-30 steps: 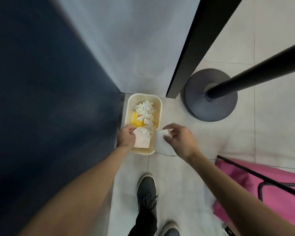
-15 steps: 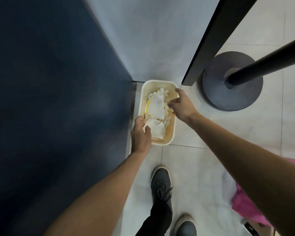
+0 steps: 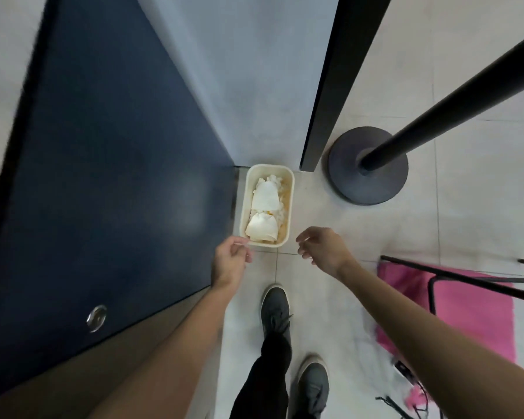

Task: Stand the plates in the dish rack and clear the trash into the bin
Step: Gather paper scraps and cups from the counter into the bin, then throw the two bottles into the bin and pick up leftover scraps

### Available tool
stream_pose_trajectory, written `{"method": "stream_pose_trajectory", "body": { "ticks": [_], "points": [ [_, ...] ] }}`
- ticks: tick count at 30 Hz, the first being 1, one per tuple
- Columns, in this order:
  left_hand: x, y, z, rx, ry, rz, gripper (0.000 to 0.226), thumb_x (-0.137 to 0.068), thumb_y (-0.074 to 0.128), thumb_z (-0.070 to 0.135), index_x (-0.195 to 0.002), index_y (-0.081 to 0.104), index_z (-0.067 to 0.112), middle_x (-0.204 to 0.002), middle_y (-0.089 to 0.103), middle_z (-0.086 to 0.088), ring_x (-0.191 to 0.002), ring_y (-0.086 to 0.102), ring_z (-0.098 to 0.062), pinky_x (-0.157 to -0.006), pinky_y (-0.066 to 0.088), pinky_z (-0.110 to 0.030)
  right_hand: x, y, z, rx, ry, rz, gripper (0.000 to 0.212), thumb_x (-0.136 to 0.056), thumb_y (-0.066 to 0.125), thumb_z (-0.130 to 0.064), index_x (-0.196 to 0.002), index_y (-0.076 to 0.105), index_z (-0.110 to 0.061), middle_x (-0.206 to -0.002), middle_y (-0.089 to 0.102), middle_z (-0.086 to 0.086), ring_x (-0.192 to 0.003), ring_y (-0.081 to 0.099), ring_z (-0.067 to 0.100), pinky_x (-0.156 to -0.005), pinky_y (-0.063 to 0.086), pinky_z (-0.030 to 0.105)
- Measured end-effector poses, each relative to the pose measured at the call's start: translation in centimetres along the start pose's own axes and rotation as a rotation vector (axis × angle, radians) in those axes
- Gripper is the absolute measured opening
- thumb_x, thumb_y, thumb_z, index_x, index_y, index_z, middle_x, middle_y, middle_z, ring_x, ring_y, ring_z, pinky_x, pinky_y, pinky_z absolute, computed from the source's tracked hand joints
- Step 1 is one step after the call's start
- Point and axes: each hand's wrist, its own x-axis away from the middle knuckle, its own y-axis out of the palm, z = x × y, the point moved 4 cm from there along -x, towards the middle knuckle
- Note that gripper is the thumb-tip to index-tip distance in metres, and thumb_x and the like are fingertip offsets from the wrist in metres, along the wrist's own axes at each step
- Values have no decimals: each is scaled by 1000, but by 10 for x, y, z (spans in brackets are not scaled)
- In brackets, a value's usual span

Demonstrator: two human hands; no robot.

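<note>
Hovering near one cream bin (image 3: 270, 166), two folded napkins (image 3: 265, 196) inside, left grip (image 3: 229, 261) and right grip (image 3: 322, 249) both loose, fingers apart, empty.

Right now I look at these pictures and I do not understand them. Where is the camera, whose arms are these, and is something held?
There is no machine here. The two arms belong to a person, and the camera sits on that person's head, looking forward and down. That is why you see the tiled floor and the person's own dark shoes.

The left hand and the right hand are open, near the close end of a small cream bin. The hands hold nothing. The bin stands on the floor in a corner, beside a dark blue panel. Inside it lie white crumpled papers.

At the right are a black post on a round base and a pink fabric item that I cannot identify.
</note>
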Motion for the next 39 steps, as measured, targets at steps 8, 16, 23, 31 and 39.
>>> {"method": "stream_pose_trajectory", "body": {
  "ticks": [8,16,23,31,39],
  "points": [
    [146,-54,65,-46,95,-33,23,-91,49,-9,-93,63,9,-74,69,-4,-62,60,-17,-64,49,-21,158,-13,-60,247,-181,-29,19,-90,51,-8,-92,68,-15,-84,72,6,-81,67,24,-72,49,26],
    [314,-138,132,-30,310,2,22,-93,57,1,-97,64,21,-80,70,4,-65,65,-3,-69,52,-16,333,-8,-122,264,-411,38,19,-88,56,-8,-93,69,-21,-82,73,0,-77,67,15,-72,50,23],
    [433,-247,142,180,382,195,16,-97,55,6,-96,68,15,-79,71,0,-69,67,-9,-72,56,-24,447,37,-168,193,-627,-44,19,-91,59,-10,-88,68,-27,-78,71,-8,-77,66,5,-78,56,34],
    [543,-392,63,160,310,394,27,-98,51,1,-90,70,18,-74,70,1,-62,64,-16,-61,47,-16,545,138,-220,337,-827,-292,23,-96,57,-15,-90,66,-35,-83,70,-9,-79,67,10,-73,54,32],
    [626,-517,-44,222,218,688,30,-96,50,-3,-87,70,18,-73,70,1,-60,63,-14,-61,47,-14,619,272,-256,379,-950,-531,22,-95,56,-8,-90,68,-25,-79,69,-9,-78,65,11,-72,51,26]
  ]
}}
